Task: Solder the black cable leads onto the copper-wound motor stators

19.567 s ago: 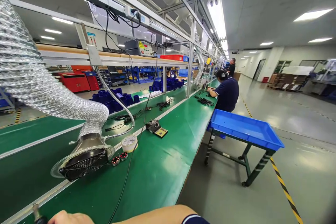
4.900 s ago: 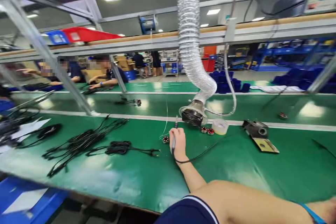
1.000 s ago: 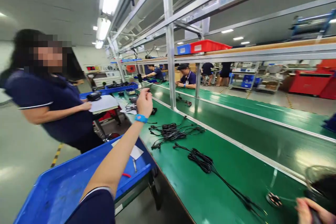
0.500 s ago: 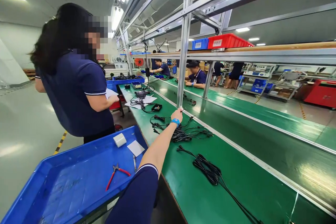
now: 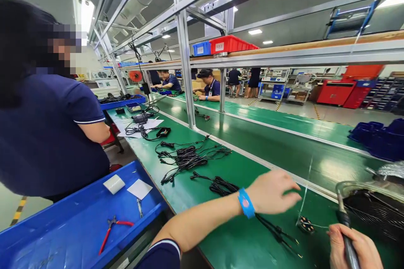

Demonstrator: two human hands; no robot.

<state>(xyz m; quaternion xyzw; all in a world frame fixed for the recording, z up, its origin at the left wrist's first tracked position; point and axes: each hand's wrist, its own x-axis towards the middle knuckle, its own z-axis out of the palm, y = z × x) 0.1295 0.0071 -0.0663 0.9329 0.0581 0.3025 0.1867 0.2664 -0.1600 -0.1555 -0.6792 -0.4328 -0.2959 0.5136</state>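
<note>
My left hand [image 5: 274, 193], with a blue wristband [image 5: 246, 203], hangs over the green bench with fingers apart and nothing in it. Below that forearm lies a bundled black cable [image 5: 222, 185], partly hidden; its stripped wire ends [image 5: 288, 241] point to the lower right. My right hand [image 5: 355, 246] grips the dark handle of a soldering iron [image 5: 347, 235] at the lower right corner. Between the hands is a small round part with metal pads [image 5: 305, 224], a thin pale wire beside it. Farther up the bench lies a heap of black cables [image 5: 187, 157].
A blue tray [image 5: 78, 214] at left holds red-handled pliers [image 5: 110, 231], a tape roll [image 5: 114, 184] and a white card [image 5: 139, 189]. A co-worker [image 5: 53, 126] stands beside it. A metal post [image 5: 186, 67] rises from the bench. Black coiled material [image 5: 372, 210] lies at right.
My left hand has drawn back from the cable heap by the post toward the lower right, and looks open now. The view has turned right, bringing my right hand and the soldering iron into sight.
</note>
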